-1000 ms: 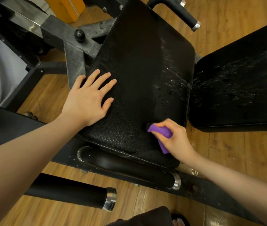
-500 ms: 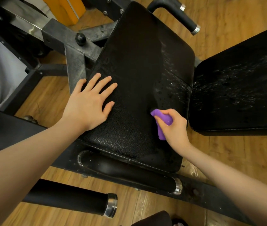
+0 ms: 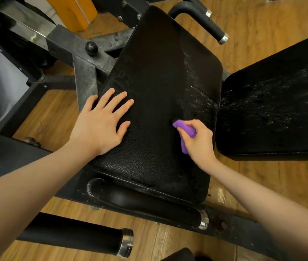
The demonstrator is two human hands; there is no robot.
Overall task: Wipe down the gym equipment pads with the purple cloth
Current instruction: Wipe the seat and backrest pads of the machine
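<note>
Here, purple cloth (image 3: 184,131) gripped in right hand (image 3: 199,141), left hand (image 3: 102,123) flat on pad (image 3: 155,72)

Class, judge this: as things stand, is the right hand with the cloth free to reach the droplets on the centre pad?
Probably yes: the right hand grips the purple cloth beside the droplets, nothing between them.

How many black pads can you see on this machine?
2: the middle pad under both hands, and the right pad, still wet with droplets. Others may lie out of frame.
</note>
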